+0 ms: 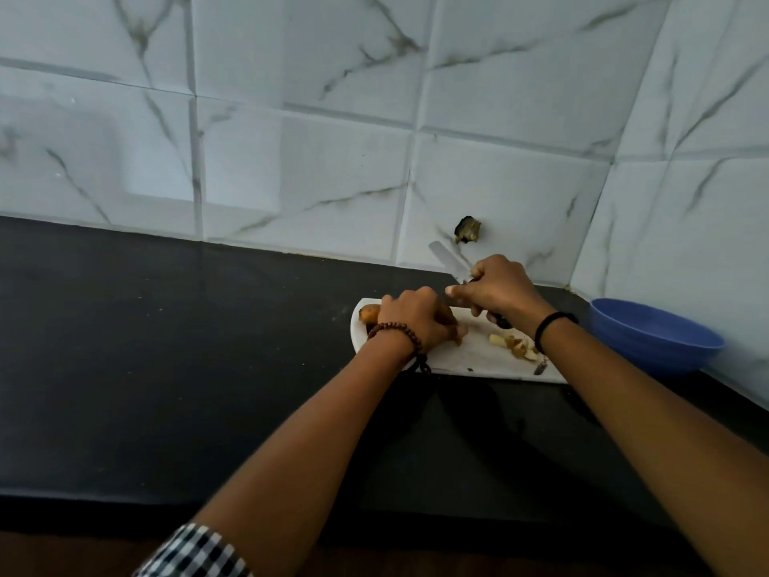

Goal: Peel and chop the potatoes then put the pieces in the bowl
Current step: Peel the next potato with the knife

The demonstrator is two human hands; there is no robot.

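The left hand (416,320) is gripping the potato (369,313) at the white board's (470,362) far left, well left of the blue bowl (653,339). The right hand (499,290) is clutching the knife (447,260). Shallow strokes, with the holding fingers kept behind the blade, are looking wisest.

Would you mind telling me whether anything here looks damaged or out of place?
Yes: a ragged dark hole breaks the tiled wall just above the counter, behind the knife. Its jagged edges look like damage. Otherwise only peel scraps lie on the board.
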